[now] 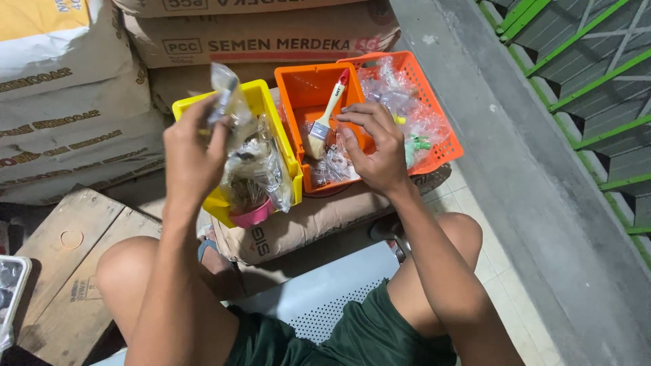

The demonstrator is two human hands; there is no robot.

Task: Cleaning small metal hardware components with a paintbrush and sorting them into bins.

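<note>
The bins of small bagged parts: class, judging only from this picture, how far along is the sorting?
Done: clear bags already lie in the yellow bin and the orange basket. In hand: the left hand lifts a small clear bag; the right hand rests on the orange bin beside a paintbrush. Left: cannot tell.

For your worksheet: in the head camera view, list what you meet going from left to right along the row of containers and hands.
Left hand holding a small clear packet → yellow bin → orange bin with a paintbrush → right hand → orange mesh basket.
</note>
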